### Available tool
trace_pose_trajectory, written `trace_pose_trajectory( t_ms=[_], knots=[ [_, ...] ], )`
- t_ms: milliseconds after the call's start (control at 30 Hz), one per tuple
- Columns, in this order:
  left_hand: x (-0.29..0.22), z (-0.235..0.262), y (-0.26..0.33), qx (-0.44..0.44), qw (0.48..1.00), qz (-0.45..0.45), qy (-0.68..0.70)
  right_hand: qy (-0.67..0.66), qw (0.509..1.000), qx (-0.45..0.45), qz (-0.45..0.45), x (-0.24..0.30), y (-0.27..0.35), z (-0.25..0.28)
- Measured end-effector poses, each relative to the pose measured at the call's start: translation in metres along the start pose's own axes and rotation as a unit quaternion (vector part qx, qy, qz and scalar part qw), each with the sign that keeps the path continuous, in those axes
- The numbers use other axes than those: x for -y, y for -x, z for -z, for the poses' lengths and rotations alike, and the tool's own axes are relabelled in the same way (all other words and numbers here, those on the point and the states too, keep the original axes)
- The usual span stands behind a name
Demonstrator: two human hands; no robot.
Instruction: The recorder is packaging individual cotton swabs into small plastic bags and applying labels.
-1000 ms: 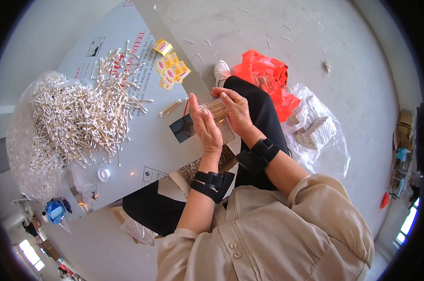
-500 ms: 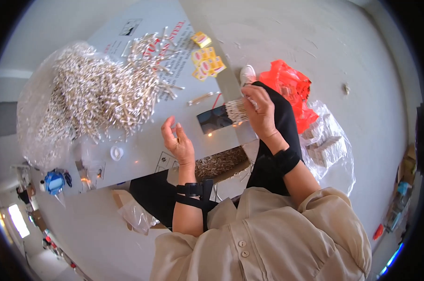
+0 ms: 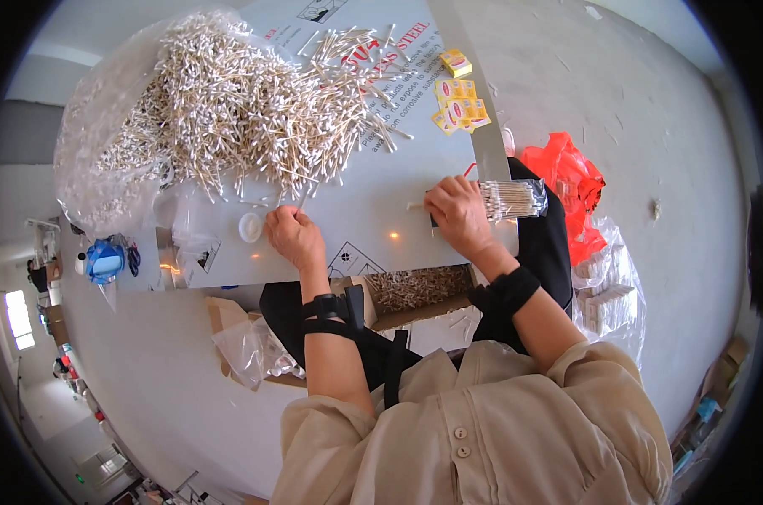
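Note:
A big heap of cotton swabs [image 3: 255, 109] spreads over the table from a clear plastic bag [image 3: 91, 160]. My left hand [image 3: 297, 240] is at the near edge of the heap, its fingers pinched on a thin swab. Farther right, my right hand [image 3: 461, 219] is closed, palm down, at the table's right side; a swab end pokes out left of its fingers, which hide the rest. Just right of that hand, a neat row of swabs [image 3: 512, 199] lies on a dark, shiny sheet at the table edge.
Small yellow packets [image 3: 461, 108] lie at the table's right edge. A round white lid-like piece [image 3: 250, 227] is beside my left hand. Below the table sits a cardboard box [image 3: 419, 290] of swabs. A red plastic bag [image 3: 571, 189] and a clear bag of white packs [image 3: 613, 295] are at right.
My right hand has moved from the right end of the swab row to its left side and closed. The left hand has gone from open to pinching at the heap. The view has shifted.

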State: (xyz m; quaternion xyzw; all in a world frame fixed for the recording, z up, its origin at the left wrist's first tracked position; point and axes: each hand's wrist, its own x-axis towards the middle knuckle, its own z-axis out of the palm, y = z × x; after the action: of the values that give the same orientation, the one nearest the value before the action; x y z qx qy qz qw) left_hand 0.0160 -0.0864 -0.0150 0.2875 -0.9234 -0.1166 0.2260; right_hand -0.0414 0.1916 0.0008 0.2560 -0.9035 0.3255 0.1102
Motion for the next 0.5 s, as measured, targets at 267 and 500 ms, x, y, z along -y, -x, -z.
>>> trace_pose_trajectory(
  t_ms=[267,500],
  knots=[
    [-0.059,-0.006,0.045,0.034,0.992,-0.111,0.056,-0.093,0.994,0.031,0.037,0.003,0.022,0.013],
    [-0.097,-0.023,0.026,0.002,0.974,-0.129,0.187,-0.123,0.992,0.031,0.021,0.001,0.022,0.012]
  ],
)
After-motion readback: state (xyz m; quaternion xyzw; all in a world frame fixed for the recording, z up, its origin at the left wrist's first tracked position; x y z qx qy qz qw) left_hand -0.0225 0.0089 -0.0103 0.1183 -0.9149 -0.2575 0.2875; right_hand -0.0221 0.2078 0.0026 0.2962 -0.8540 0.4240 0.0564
